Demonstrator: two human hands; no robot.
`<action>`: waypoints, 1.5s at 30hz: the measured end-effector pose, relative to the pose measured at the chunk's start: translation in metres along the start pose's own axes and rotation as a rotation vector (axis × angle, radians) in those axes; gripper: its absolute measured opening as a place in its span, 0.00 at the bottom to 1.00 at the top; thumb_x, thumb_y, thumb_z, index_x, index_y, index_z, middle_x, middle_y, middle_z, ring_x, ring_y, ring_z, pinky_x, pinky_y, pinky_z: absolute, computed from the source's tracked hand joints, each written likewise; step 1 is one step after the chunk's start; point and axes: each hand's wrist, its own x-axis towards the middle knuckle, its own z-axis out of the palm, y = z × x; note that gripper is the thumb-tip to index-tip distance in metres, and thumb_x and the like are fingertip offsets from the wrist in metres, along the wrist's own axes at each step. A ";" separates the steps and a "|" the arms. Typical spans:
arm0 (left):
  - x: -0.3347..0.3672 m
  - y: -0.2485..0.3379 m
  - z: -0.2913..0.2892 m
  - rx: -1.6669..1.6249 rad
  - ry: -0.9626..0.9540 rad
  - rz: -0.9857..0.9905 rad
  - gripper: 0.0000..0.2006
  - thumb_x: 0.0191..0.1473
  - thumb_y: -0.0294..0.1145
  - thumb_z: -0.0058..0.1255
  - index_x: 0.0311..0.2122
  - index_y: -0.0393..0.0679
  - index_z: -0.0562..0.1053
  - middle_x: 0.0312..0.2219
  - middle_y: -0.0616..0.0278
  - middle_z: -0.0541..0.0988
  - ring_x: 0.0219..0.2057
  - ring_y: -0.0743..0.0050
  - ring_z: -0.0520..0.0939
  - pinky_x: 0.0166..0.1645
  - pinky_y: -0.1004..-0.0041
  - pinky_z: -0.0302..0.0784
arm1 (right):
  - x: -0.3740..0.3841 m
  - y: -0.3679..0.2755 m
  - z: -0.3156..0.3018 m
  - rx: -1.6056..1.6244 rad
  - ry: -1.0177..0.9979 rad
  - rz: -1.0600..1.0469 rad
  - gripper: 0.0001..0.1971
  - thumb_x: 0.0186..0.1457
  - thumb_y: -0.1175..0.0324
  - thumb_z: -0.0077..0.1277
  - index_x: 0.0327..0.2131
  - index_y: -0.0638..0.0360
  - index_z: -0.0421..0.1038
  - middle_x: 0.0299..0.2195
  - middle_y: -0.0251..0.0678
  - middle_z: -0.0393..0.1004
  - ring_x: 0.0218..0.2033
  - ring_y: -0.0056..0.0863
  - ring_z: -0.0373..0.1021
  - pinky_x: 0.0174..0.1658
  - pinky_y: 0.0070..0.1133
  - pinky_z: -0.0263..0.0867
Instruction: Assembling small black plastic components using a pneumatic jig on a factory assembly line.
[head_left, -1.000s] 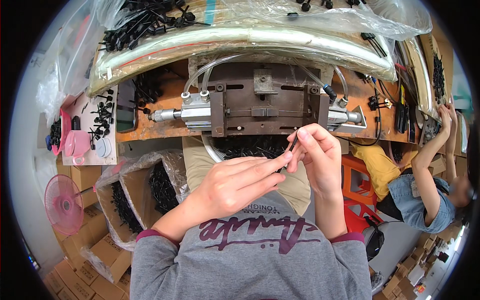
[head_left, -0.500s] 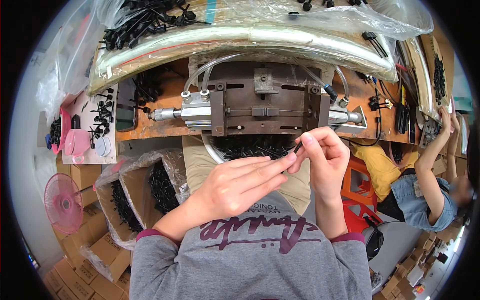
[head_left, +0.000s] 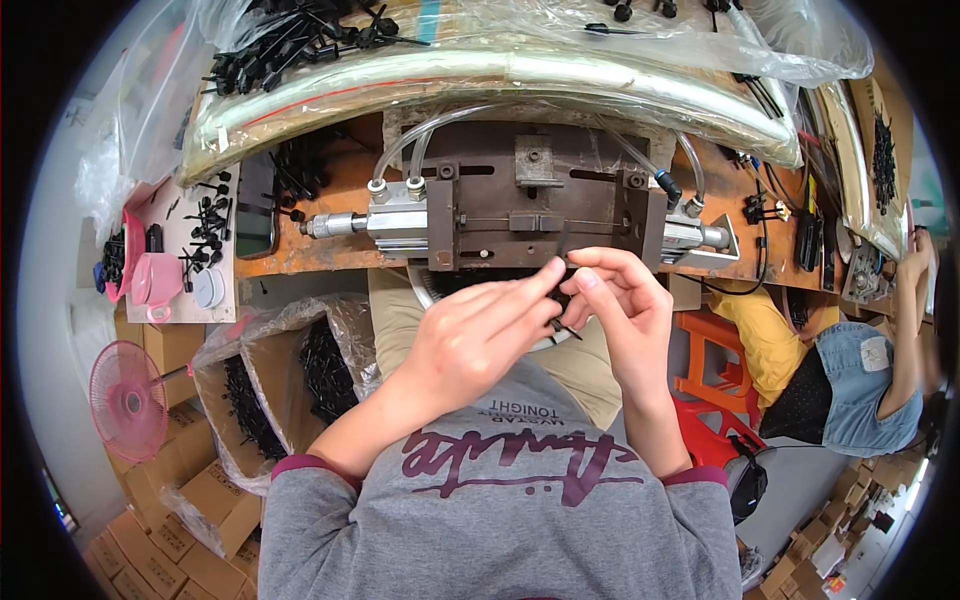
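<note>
Just in front of a dark metal fixture [head_left: 490, 155], my left hand [head_left: 470, 330] and my right hand [head_left: 625, 315] meet at their fingertips. Between them is a slim black plastic part [head_left: 566, 285], partly hidden by the fingers. My right thumb and forefinger are pinched together around it. On the left, my fingers lie close together with the tips against the same part; the thumb is hidden. A small dark block [head_left: 536, 223] sits at the centre of the fixture, on a thin rod between two upright plates. Metal cylinders [head_left: 398, 228] with clear air hoses flank the fixture.
Loose black parts lie under plastic film on a raised shelf [head_left: 500, 70] behind. Left of me are open boxes [head_left: 285, 385] of black parts, a pink fan [head_left: 130, 404] and a pink cup [head_left: 156, 283]. A co-worker [head_left: 865, 390] sits at right beside an orange stool [head_left: 715, 355].
Both hands have shifted slightly left, and the right hand has turned, with the black part now between the fingertips. The co-worker's arms have moved right.
</note>
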 end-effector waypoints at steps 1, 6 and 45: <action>-0.003 -0.004 0.004 0.049 -0.005 -0.027 0.12 0.39 0.25 0.64 0.32 0.35 0.77 0.47 0.49 0.78 0.34 0.60 0.83 0.39 0.69 0.80 | 0.000 0.001 0.000 -0.024 0.012 0.008 0.09 0.59 0.74 0.51 0.42 0.67 0.72 0.29 0.36 0.77 0.25 0.15 0.72 0.28 0.12 0.67; -0.013 -0.018 0.030 0.267 -0.011 -0.084 0.14 0.39 0.27 0.63 0.34 0.37 0.76 0.49 0.53 0.76 0.34 0.66 0.82 0.38 0.72 0.78 | -0.004 0.005 -0.009 -0.176 0.011 -0.034 0.09 0.57 0.76 0.51 0.42 0.66 0.73 0.31 0.35 0.77 0.26 0.16 0.73 0.29 0.13 0.68; -0.026 0.000 -0.018 -0.054 -0.194 -0.072 0.26 0.45 0.41 0.63 0.51 0.48 0.74 0.50 0.63 0.76 0.18 0.71 0.75 0.26 0.76 0.73 | 0.244 -0.145 -0.035 -1.599 -0.453 -0.606 0.14 0.45 0.80 0.53 0.39 0.63 0.68 0.40 0.42 0.71 0.44 0.43 0.70 0.45 0.34 0.68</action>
